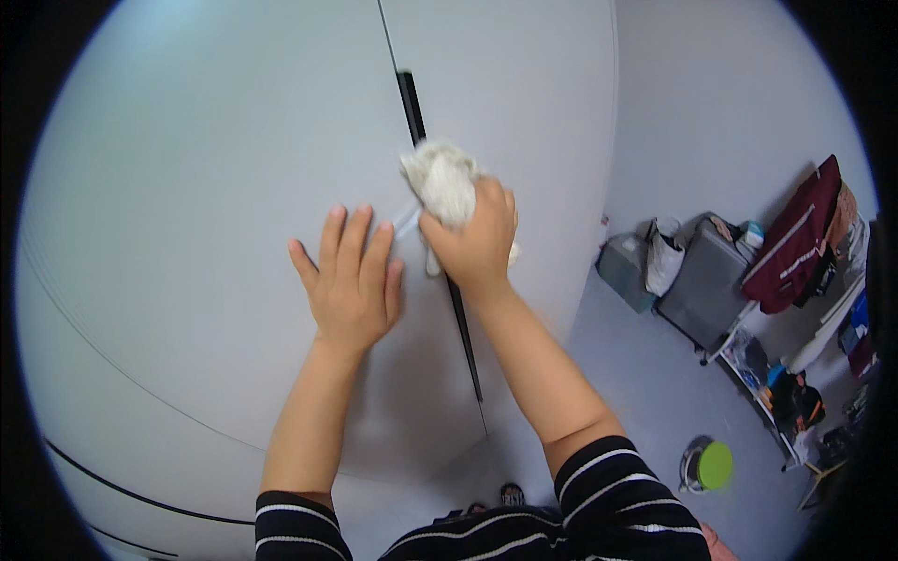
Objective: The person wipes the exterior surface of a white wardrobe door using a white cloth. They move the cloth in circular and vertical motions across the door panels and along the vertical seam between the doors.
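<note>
A pale wardrobe door (224, 168) fills the left and middle of the view. Down the seam between its doors runs a long black handle (410, 105). My right hand (479, 245) grips a crumpled off-white cloth (447, 187) and presses it over the middle of that handle, hiding the part beneath. To the left, my left hand (351, 285) lies against the door with its fingers spread, holding nothing. Between the two hands a small whitish strip (408, 222) shows on the door; I cannot make out what it is.
Along the right wall stand a grey storage box (627, 269), a white bag (664, 262), a grey suitcase (706, 285) and a dark red bag (795, 243). A white rack (748, 383) holds mixed items. A green-topped stool (715, 465) is on the grey floor.
</note>
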Demonstrator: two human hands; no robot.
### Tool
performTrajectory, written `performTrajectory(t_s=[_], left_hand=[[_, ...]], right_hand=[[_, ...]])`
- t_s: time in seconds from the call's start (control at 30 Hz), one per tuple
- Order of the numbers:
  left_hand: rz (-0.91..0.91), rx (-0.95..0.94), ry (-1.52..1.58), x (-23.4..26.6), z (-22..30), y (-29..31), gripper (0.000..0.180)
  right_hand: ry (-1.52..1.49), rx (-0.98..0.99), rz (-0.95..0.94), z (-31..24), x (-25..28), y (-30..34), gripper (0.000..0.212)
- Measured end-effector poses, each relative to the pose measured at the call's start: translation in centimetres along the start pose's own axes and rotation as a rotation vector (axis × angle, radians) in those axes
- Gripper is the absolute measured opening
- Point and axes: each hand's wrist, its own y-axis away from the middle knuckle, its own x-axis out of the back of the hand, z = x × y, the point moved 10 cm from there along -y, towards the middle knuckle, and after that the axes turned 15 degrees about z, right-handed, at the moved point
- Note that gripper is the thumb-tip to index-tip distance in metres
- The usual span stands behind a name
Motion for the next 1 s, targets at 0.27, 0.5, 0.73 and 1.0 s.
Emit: performTrajectory(t_s=[0.27, 0.5, 0.73, 1.0], left_hand=[[-0.076, 0.024, -0.044, -2.6, 2.6, 1.1, 0.039], [-0.372, -0.158, -0.123, -9.8, 8.4, 7.3, 0.056], [-0.313, -0.165, -0.168, -9.4, 9.1, 7.2, 0.052], [-0.061, -0.031, 0.037, -6.5, 7.5, -1.1, 0.05]], right_hand=[[0.11, -0.127, -0.117, 15.2, 3.7, 20.5, 0.046], [0.249, -0.454, -0.323, 26.9, 7.4, 37.5, 0.048], [-0.043, -0.367, -0.307, 20.4, 5.4, 26.0, 0.055], [-0.312, 0.17, 0.245, 4.5, 1.3, -12.0, 0.078]])
